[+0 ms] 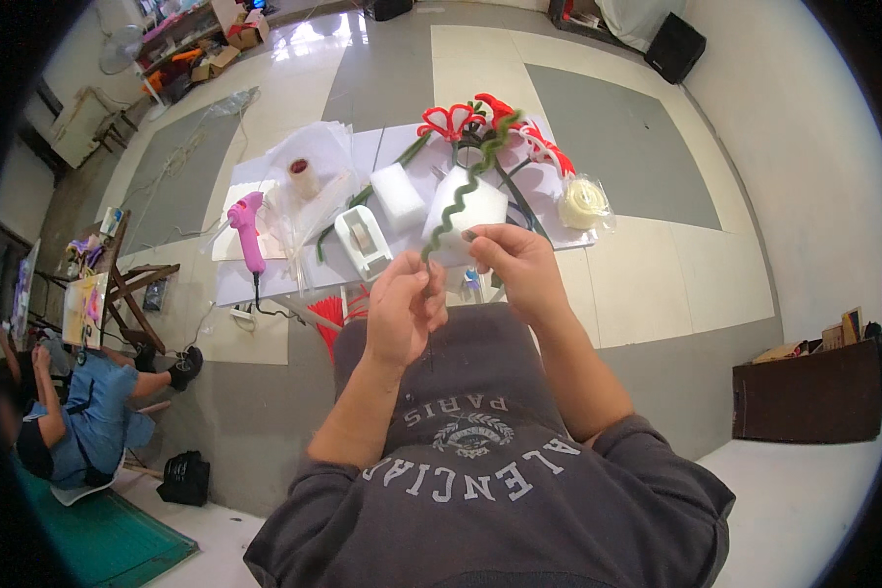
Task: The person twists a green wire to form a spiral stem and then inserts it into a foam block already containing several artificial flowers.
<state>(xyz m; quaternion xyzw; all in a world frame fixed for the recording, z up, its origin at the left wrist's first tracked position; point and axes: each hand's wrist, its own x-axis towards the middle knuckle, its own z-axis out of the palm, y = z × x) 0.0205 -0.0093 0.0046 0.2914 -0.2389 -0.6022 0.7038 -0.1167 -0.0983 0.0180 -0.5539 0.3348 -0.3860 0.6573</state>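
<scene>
A wavy green pipe cleaner [458, 201] rises from my left hand [405, 306], whose fingers are closed round its lower end in front of my lap. A thin dark stem end hangs below that hand. To its right, my right hand [521, 267] is pinched, with a small dark green bit showing at the fingertips; whether it belongs to the same pipe cleaner I cannot tell. Just beyond both hands a white foam block [482, 209] lies on the white table [240, 286]. Red pipe-cleaner flowers [448, 123] with green stems lie at the table's far side.
On the table are a pink glue gun [249, 233], a white tape dispenser [365, 245], a second foam block [398, 196], a film roll [304, 178] and a wrapped cream roll [584, 202]. Red pipe cleaners [327, 319] hang near my left forearm. A person [88, 412] sits far left.
</scene>
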